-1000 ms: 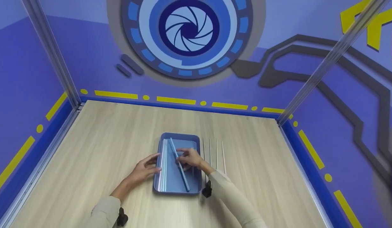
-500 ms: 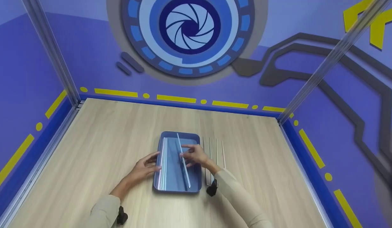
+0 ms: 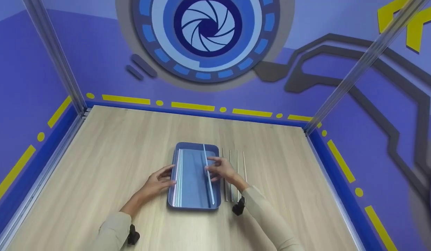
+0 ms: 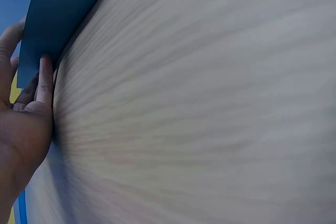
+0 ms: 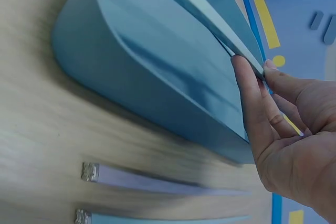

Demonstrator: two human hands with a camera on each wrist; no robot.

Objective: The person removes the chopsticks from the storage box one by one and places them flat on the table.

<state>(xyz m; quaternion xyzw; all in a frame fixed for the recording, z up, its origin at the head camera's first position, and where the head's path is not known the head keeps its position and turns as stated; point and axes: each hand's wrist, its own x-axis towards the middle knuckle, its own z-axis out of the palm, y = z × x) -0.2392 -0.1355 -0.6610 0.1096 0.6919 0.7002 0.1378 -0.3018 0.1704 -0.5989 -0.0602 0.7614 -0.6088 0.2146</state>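
Note:
A shallow blue tray stands on the wooden table, with several pastel chopsticks side by side along its left wall. My left hand grips that left wall; in the left wrist view a finger lies against the outer face while others pass behind the rim. Over the tray's right side, my right hand pinches a pale blue chopstick between thumb and fingers. It runs lengthwise, close to the right wall. The right wrist view shows it slanting above the tray floor, its shadow below.
Several more chopsticks lie lengthwise on the table just right of the tray. A lavender one has a silvery end cap. Blue patterned walls and metal posts border the table.
My right hand has carried the chopstick from the tray's middle toward its right wall, turning it more parallel to that wall. My left hand stays on the left wall.

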